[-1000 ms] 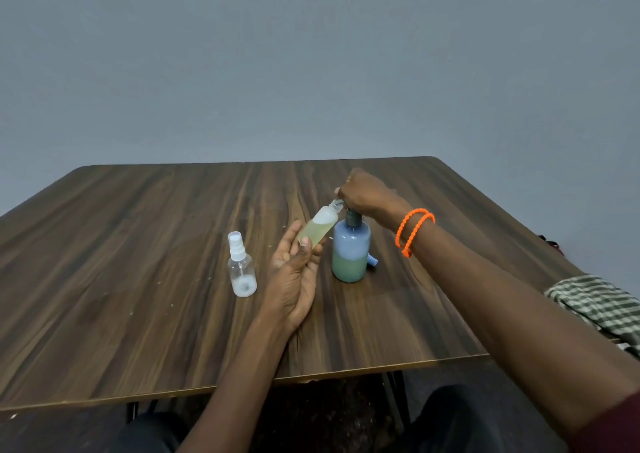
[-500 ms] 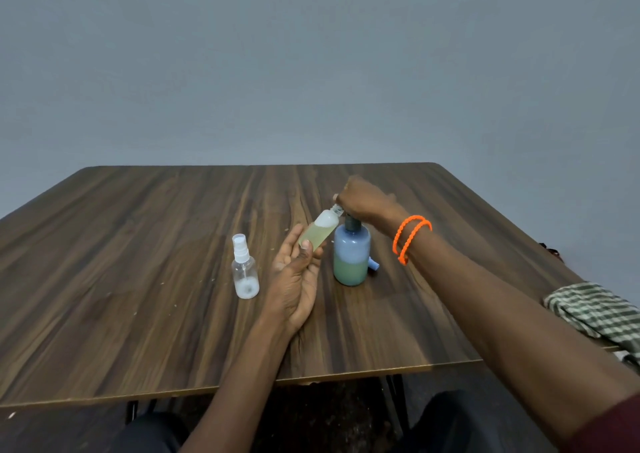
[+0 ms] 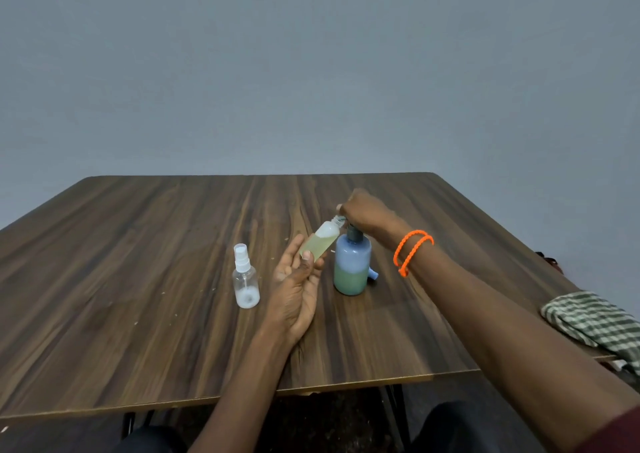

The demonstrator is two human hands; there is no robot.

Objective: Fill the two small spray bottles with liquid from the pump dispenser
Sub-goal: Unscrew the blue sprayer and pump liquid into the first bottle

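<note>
Nothing has shifted: your left hand (image 3: 294,290) still pinches the tilted spray bottle (image 3: 320,243); your right hand (image 3: 367,212), at its 1 o'clock, curls over the pump dispenser (image 3: 352,265).

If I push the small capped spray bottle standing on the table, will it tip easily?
Probably yes. The capped spray bottle looks nearly empty, so likely light. It stands tall on a narrow base with its sprayer on top, so a high push may topple it, and its round body could then roll.

No legible text, label, brand, number or sign appears on any bottle, surface or item in view.
</note>
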